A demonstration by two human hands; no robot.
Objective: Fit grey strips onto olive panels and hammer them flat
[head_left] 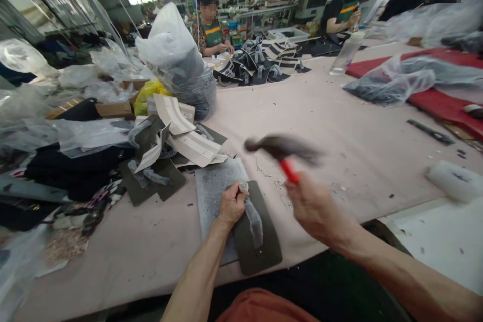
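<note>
reddish clothing (264, 307) sits near a dark olive panel (268, 226).

The hammer (284, 150) blurs in the right hand (313, 206); the left hand (231, 205) partly hides a pale-topped tool (243, 186); at right, a red sheet (445, 105) is cut off.

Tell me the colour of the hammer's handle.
The handle is red where it shows, best seen in the head view.

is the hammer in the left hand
No, the right hand grips the hammer, while the left hand is down by the dark panel.
</note>
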